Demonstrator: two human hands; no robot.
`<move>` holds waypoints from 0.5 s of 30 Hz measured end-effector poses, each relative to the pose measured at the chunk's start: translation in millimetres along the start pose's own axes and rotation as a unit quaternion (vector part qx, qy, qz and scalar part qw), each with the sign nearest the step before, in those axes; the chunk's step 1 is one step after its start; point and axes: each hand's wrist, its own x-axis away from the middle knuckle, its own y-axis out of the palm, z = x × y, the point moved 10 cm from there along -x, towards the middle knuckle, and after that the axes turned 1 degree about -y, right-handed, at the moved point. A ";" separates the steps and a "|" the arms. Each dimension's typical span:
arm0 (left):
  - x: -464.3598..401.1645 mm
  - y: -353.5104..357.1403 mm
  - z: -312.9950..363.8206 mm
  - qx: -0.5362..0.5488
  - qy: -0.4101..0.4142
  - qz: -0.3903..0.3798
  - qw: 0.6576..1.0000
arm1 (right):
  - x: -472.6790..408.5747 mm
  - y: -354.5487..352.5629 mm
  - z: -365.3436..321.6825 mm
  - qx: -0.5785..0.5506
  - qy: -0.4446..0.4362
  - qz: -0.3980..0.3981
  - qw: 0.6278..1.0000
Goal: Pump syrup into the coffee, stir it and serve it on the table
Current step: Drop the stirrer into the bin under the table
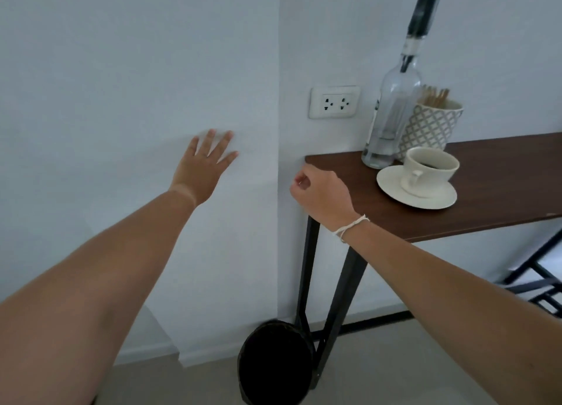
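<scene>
Coffee cup [430, 165] is sitting upright on a white saucer [416, 188] near the left end of the dark wooden table [501, 179]; dark coffee is showing inside, handle is facing the camera. Clear syrup bottle [390, 112] with a black pump top is standing just behind the saucer, close to the wall. Patterned mug [431, 124] holding wooden stir sticks [435, 95] is standing beside the bottle, to its right.

Right hand [319, 191] is hanging in front of the table's left corner, fingers curled in, holding nothing visible; white string bracelet [351, 226] is on its wrist. Left hand [203, 161] is reaching toward the wall, fingers straight and spread, holding nothing.

Wall socket [334, 102] is left of the bottle. Dark round bin [275, 362] is sitting on the floor by the table legs.
</scene>
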 end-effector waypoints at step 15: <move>-14.4 -125.4 52.3 0.139 -0.073 -0.031 0.987 | -12.8 -178.4 114.2 -0.055 0.007 0.134 0.989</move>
